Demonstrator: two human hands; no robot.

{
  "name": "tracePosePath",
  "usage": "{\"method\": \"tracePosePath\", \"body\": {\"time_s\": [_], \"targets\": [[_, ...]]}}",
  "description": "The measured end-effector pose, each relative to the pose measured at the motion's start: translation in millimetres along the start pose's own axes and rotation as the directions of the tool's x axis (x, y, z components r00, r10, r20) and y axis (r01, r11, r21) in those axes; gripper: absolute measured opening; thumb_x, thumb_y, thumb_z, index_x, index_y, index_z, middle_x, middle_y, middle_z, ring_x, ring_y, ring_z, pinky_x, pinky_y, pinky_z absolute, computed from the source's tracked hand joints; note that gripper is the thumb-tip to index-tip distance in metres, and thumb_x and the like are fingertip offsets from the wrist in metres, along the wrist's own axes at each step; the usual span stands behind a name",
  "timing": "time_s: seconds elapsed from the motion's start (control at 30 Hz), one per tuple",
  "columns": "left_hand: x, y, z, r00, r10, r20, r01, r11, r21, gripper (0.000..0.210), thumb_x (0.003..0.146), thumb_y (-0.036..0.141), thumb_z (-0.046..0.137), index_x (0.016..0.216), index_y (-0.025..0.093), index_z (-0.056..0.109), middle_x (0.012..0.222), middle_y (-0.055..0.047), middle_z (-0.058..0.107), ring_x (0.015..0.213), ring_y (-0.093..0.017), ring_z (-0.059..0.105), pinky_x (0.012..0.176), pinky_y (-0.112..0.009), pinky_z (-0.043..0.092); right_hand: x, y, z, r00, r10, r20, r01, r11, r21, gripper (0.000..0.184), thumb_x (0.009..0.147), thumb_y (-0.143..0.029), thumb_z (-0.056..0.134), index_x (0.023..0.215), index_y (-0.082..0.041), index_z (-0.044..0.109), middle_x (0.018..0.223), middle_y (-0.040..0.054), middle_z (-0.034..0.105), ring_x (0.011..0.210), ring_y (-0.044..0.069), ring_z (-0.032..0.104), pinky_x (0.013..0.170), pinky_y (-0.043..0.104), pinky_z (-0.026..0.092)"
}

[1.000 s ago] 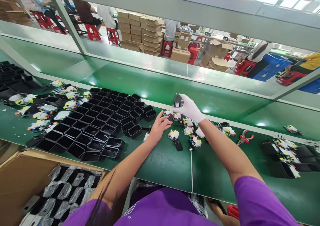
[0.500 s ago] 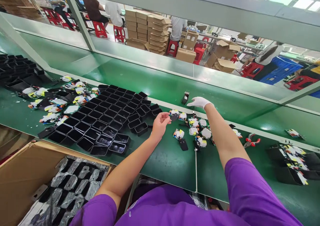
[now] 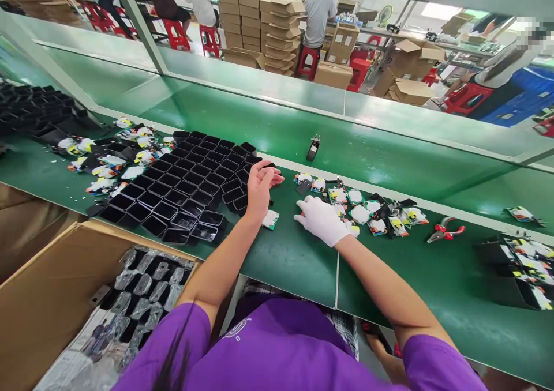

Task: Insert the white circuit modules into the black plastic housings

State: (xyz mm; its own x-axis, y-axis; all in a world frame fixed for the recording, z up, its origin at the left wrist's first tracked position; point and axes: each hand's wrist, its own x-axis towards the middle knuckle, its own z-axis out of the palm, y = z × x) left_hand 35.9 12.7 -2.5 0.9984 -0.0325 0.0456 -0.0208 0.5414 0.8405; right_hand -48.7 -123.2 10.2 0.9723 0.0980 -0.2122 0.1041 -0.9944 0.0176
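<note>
circuit boards [image 3: 359, 213], just right of centre frame | probably light, stiff, kinda fragile; I'd pinch the edges | gloved right hand's [image 3: 322, 219] grip half-curled, left hand's [image 3: 259, 186] loosely bent; can't tell if either's holding anything tbh

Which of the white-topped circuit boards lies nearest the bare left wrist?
The single board beside the wrist of the left hand, on the green tabletop. It sits apart from the cluster of boards at the gloved right hand.

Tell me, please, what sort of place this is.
Probably an electronics assembly workshop: black rectangular plastic cases and white-topped green circuit boards lie on a glossy green bench, and brown cardboard boxes are stacked beyond.
</note>
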Motion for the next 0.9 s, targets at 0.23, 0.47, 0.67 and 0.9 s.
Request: {"method": "tracePosePath", "body": {"time_s": [0.23, 0.47, 0.67, 0.9], "targets": [[-2, 51, -34.1, 0.930, 0.197, 0.311, -0.363, 0.631, 0.685, 0.012, 0.078, 0.025, 0.069, 0.090, 0.021, 0.069, 0.094, -0.006, 0.071, 0.100, -0.024, 0.063, 0.099, -0.038, 0.046, 8, -43, 3, 0.990, -0.114, -0.083, 0.126, 0.980, 0.156, 0.054, 0.084, -0.057, 0.070, 0.118, -0.015, 0.064, 0.110, 0.0172, 0.068, 0.106, 0.034, 0.064, 0.090, 0.044, 0.051], [-18, 65, -92.0, 0.875, -0.039, 0.482, -0.482, -0.152, 0.863, 0.043, 0.074, 0.031, 0.077, 0.114, 0.020, 0.068, 0.133, -0.016, 0.059, 0.131, -0.038, 0.046, 0.112, -0.056, 0.037, 8, -48, 13, 0.985, -0.021, -0.169, 0.088, 0.912, 0.401, 0.043, 0.085, -0.036, 0.071, 0.121, -0.015, 0.062, 0.109, 0.0141, 0.071, 0.103, 0.031, 0.067, 0.086, 0.041, 0.053], [-26, 52, -95.3, 0.873, -0.016, 0.487, -0.467, -0.311, 0.827, 0.037, 0.078, 0.022, 0.073, 0.114, 0.018, 0.069, 0.143, -0.019, 0.052, 0.135, -0.039, 0.045, 0.111, -0.055, 0.041, -13, -9, 19, 0.955, 0.038, -0.295, 0.182, 0.710, 0.681, 0.053, 0.079, -0.031, 0.075, 0.127, -0.020, 0.057, 0.118, 0.0078, 0.068, 0.096, 0.021, 0.068, 0.085, 0.035, 0.056], [-43, 39, -61.7, 0.785, -0.061, 0.616, -0.591, 0.221, 0.776, 0.028, 0.081, 0.025, 0.062, 0.109, 0.021, 0.065, 0.108, -0.006, 0.071, 0.104, -0.023, 0.065, 0.096, -0.039, 0.053, -45, 13, 31, 0.908, 0.174, -0.381, 0.310, 0.332, 0.891, 0.050, 0.073, -0.032, 0.075, 0.120, -0.024, 0.060, 0.116, 0.0065, 0.066, 0.104, 0.022, 0.065, 0.091, 0.039, 0.054]]}}
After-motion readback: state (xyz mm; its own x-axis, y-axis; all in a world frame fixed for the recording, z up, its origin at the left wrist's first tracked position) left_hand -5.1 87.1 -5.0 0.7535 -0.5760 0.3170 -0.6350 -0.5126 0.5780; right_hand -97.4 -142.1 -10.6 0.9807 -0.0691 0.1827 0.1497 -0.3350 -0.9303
